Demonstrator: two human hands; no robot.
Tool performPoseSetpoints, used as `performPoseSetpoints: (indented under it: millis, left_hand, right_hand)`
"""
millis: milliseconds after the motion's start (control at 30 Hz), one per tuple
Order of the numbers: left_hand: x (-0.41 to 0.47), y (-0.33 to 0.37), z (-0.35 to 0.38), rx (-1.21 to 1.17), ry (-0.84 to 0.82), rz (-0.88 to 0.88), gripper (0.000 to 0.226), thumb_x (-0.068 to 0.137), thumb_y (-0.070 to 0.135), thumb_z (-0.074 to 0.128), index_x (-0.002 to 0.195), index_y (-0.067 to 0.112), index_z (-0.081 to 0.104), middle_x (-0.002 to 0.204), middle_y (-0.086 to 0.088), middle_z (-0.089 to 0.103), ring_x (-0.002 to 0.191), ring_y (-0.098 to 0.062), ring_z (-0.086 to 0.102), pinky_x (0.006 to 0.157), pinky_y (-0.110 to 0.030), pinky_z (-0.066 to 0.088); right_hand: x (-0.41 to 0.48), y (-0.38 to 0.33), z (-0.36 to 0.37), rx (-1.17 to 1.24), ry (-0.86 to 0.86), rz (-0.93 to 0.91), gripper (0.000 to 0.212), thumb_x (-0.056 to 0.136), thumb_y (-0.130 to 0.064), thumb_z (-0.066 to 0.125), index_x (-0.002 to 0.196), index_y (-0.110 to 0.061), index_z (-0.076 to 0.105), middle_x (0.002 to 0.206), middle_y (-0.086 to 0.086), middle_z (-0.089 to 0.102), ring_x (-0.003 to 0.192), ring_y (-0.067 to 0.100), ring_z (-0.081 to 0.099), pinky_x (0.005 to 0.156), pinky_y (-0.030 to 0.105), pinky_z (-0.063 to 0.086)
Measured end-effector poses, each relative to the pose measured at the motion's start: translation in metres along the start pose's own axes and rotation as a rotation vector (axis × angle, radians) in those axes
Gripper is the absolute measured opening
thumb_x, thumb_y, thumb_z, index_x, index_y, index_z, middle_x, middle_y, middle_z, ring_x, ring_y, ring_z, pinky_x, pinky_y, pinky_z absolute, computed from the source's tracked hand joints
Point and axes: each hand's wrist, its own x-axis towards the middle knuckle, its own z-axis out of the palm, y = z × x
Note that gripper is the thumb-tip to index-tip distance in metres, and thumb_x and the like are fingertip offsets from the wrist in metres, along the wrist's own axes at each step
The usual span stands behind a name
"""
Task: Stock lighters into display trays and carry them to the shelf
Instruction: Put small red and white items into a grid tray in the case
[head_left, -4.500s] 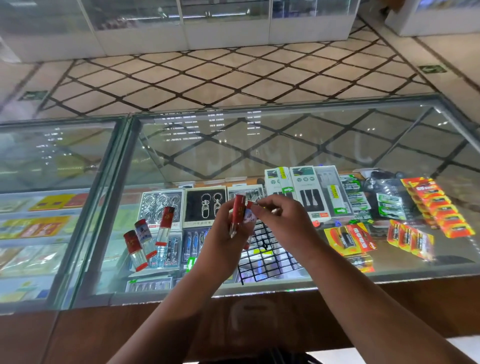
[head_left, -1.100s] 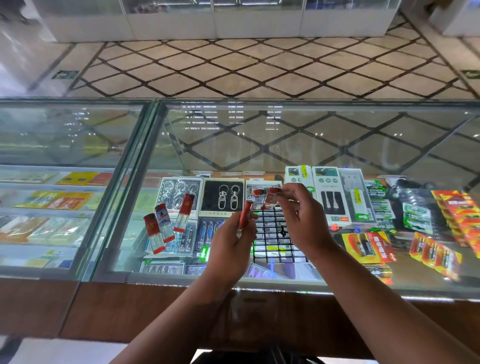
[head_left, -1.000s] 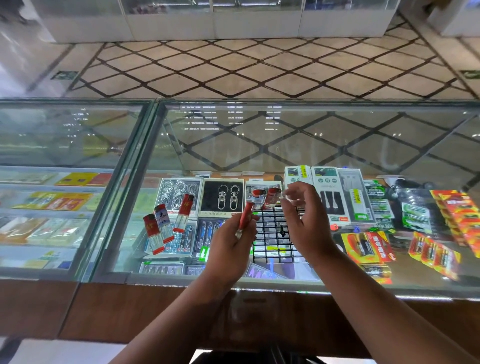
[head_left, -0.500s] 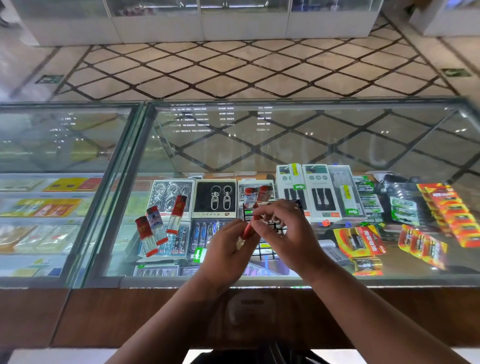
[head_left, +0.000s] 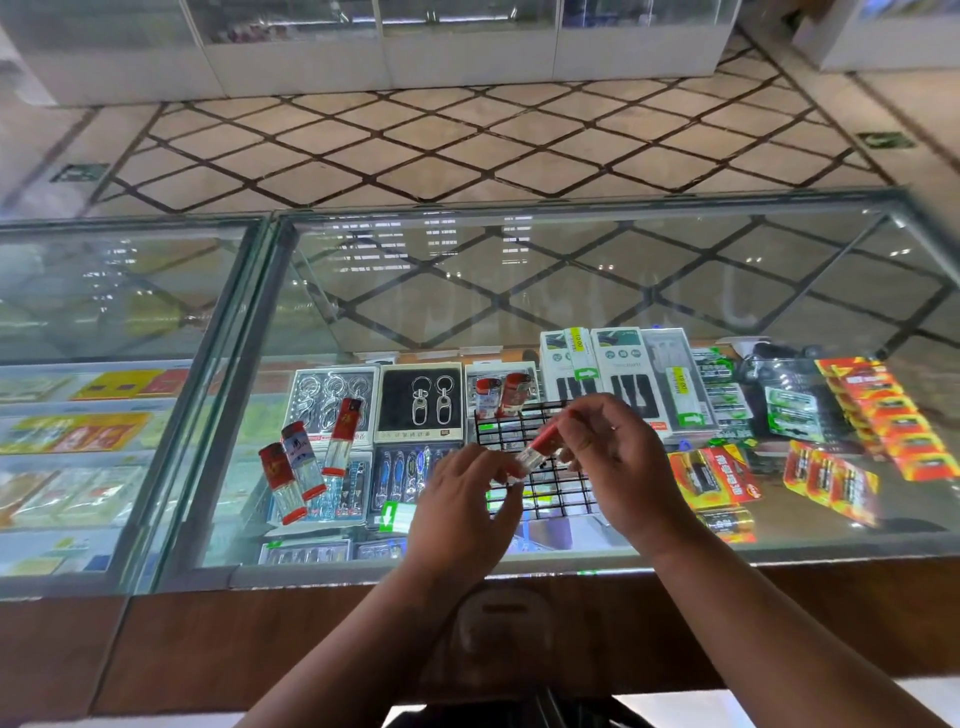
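Note:
A red-capped lighter with a clear lower body lies tilted between my two hands above the glass counter. My right hand pinches its red upper end. My left hand holds its clear lower end with fingertips. Under the hands sits a black wire grid tray on the glass. Two red lighters stand upright at the tray's far left corner. Three more lighters lie loose on the glass to the left.
The glass counter top covers packaged goods: keyring boxes, white cable boxes, battery packs. A wooden ledge runs along the near edge. A metal frame divides the two glass cases.
My right hand left a lighter standing in the tray's far corner, came back to my left hand and took hold of the red lighter. The view also shifted slightly.

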Motion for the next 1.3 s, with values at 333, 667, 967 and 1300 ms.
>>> performPoseSetpoints:
  millis: [333,667,967,1300]
  left_hand:
    - [-0.002,0.002,0.003,0.142,-0.025,0.028,0.017,0.083,0.03,0.052,0.092,0.026,0.066,0.095,0.007,0.056,0.09,-0.019,0.057,0.076,-0.023,0.042]
    - [0.0,0.003,0.001,0.139,-0.059,0.032,0.016,0.085,0.031,0.052,0.095,0.026,0.063,0.096,0.005,0.054,0.09,-0.022,0.056,0.078,-0.036,0.05]
    - [0.0,0.004,0.001,0.145,-0.054,0.05,0.016,0.084,0.03,0.053,0.095,0.025,0.063,0.096,0.004,0.054,0.088,-0.022,0.056,0.076,-0.036,0.05]
    - [-0.003,0.003,-0.001,0.129,-0.037,0.032,0.015,0.085,0.03,0.054,0.097,0.027,0.062,0.099,0.005,0.055,0.092,-0.018,0.055,0.079,-0.029,0.046]
  right_hand:
    - [0.026,0.008,-0.007,-0.128,0.204,-0.111,0.003,0.091,-0.039,0.057,0.094,-0.039,0.057,0.091,-0.002,0.072,0.088,0.015,0.071,0.081,0.044,0.057]
    - [0.047,0.016,0.006,-0.409,0.049,-0.222,0.009,0.089,-0.016,0.066,0.097,-0.013,0.065,0.085,-0.008,0.068,0.076,0.009,0.066,0.07,0.03,0.054]
    - [0.047,0.034,0.01,-0.643,0.036,-0.18,0.022,0.087,-0.026,0.066,0.099,-0.008,0.067,0.083,0.013,0.063,0.081,0.03,0.06,0.07,0.033,0.048]
    - [0.042,0.04,0.011,-0.737,0.028,-0.197,0.044,0.079,-0.024,0.076,0.117,-0.007,0.061,0.103,0.009,0.067,0.099,0.029,0.059,0.088,0.038,0.046]
